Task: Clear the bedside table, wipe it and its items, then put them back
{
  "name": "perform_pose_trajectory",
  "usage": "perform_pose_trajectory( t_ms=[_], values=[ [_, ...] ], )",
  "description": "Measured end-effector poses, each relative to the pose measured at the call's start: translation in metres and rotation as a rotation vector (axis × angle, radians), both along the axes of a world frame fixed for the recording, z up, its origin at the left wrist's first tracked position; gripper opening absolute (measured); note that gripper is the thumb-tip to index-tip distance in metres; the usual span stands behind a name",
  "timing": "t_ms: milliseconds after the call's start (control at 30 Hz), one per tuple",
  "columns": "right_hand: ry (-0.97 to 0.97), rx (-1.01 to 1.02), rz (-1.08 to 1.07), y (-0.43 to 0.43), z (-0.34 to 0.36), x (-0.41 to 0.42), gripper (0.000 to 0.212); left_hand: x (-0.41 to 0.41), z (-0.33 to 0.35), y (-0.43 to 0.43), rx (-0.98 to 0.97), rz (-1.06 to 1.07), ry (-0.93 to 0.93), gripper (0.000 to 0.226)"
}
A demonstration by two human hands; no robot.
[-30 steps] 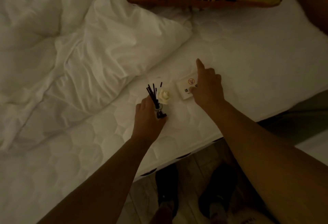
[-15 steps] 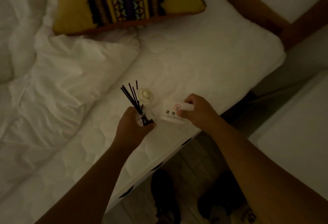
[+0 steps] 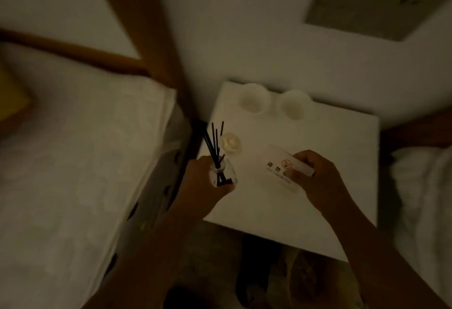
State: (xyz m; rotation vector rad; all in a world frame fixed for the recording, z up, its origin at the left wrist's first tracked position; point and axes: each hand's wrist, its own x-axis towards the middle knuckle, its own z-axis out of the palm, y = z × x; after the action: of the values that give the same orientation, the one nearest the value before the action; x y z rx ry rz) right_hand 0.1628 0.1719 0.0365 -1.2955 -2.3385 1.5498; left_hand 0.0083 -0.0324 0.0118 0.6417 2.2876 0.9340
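Note:
My left hand (image 3: pixel 203 186) grips a small glass reed diffuser (image 3: pixel 223 174) with black sticks and a white flower, held over the left edge of the white bedside table (image 3: pixel 342 162). Over the table's middle, my right hand (image 3: pixel 315 179) holds a white no-smoking sign card (image 3: pixel 276 167). Two white cups (image 3: pixel 254 99) stand side by side at the table's back edge by the wall.
A bed with a white mattress (image 3: pixel 73 149) lies to the left, a yellow cushion (image 3: pixel 12 98) at its far left. White bedding (image 3: pixel 425 198) lies to the right of the table. A wooden post (image 3: pixel 146 39) rises behind. My feet are on the floor below.
The view swung right from the bed to the bedside table. Both hands lifted the diffuser and the sign card off the mattress and carried them over the table.

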Motion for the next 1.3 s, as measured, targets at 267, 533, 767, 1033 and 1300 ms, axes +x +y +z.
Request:
perform_pose_trajectory(
  t_ms=[267,533,767,1033,1300],
  values=[
    [-0.132,0.278,-0.278,0.088,-0.034,0.117,0.017,0.081,-0.027,0.153,0.011,-0.304,-0.028,0.051],
    [-0.092,0.344,-0.265,0.130,-0.067,0.127,0.015,0.110,-0.059,0.220,0.049,-0.409,0.260,0.050],
    [-0.043,0.440,-0.150,0.185,-0.071,0.095,0.017,0.082,-0.063,0.278,0.040,-0.241,0.213,0.051],
    [-0.018,0.483,-0.109,0.216,-0.077,0.068,0.027,0.058,-0.063,0.314,0.040,-0.177,0.168,0.051],
    [0.103,0.289,-0.337,0.200,-0.083,0.077,0.076,0.073,-0.056,0.294,0.075,-0.110,0.036,0.085]
  ],
)
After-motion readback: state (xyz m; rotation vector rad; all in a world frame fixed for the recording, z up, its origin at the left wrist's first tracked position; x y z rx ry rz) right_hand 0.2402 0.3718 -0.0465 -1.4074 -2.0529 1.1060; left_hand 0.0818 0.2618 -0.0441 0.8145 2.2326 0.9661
